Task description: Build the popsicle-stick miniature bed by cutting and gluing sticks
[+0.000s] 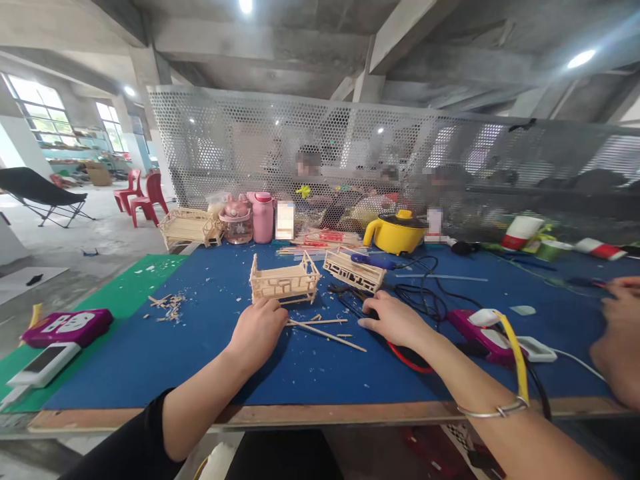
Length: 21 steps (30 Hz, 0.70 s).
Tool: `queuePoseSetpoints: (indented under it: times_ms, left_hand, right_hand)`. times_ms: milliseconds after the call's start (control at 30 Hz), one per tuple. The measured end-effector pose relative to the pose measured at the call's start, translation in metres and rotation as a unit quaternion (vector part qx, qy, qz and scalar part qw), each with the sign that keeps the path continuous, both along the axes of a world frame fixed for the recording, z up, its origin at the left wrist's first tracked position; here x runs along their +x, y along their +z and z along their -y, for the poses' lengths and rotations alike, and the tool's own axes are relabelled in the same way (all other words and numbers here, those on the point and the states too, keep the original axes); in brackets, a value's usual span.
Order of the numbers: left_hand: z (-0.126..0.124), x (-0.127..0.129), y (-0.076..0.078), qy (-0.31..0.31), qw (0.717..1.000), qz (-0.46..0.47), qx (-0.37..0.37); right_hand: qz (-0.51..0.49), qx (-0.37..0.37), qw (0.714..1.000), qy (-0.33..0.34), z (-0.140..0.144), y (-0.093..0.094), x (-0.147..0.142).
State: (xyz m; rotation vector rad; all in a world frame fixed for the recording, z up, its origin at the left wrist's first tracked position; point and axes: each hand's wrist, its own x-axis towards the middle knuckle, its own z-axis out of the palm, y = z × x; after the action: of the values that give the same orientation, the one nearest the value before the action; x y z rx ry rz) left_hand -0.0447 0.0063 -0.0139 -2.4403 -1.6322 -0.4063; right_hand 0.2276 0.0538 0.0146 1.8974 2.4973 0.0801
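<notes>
My left hand (260, 331) is closed, its fingers curled down just in front of a small bed-shaped model (285, 281) of pale wooden sticks. Loose thin sticks (330, 335) lie beside its fingertips; whether it grips one is hidden. My right hand (395, 320) has its thumb and fingers curled round a dark part among black cables, and I cannot make out what it is. A red curved handle (411, 360) shows under that wrist. Beyond the right hand sits a second stick model (354, 270), with a blue-handled tool (373, 261) lying across it.
Stick scraps (170, 307) lie at left. A bundle of sticks (325, 239), a pink bottle (263, 217) and a yellow pot (397, 233) line the mesh screen (280, 133). Black cables (425, 293) and a purple power strip (483, 337) lie at right, near another person's hand (620, 333).
</notes>
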Motion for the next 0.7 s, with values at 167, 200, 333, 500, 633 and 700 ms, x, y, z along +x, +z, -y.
queuePoseSetpoints:
  times_ms: [167,200,333,500,633,700]
  left_hand:
    - [0.013,-0.005,-0.006,-0.045,0.998,0.027,0.036]
    - [0.015,-0.004,-0.007,-0.070,0.997,0.025,0.028]
    - [0.021,-0.001,-0.010,-0.143,0.990,0.019,0.011]
    - [0.022,-0.002,-0.013,-0.167,0.985,0.044,0.018]
    - [0.021,-0.001,-0.015,-0.142,0.988,0.065,0.003]
    - [0.021,0.000,-0.015,-0.106,0.992,0.066,-0.001]
  right_hand:
    - [0.028,0.025,0.999,-0.002,-0.002,0.000,-0.010]
    - [0.032,0.040,0.999,-0.010,-0.001,0.000,-0.013]
    - [0.025,0.105,0.993,-0.047,0.005,0.003,-0.025]
    - [-0.037,0.126,0.987,-0.090,0.010,0.005,-0.017]
    - [-0.157,0.165,0.967,-0.115,0.014,0.002,0.000]
    - [-0.297,0.204,0.925,-0.121,0.013,-0.002,0.008]
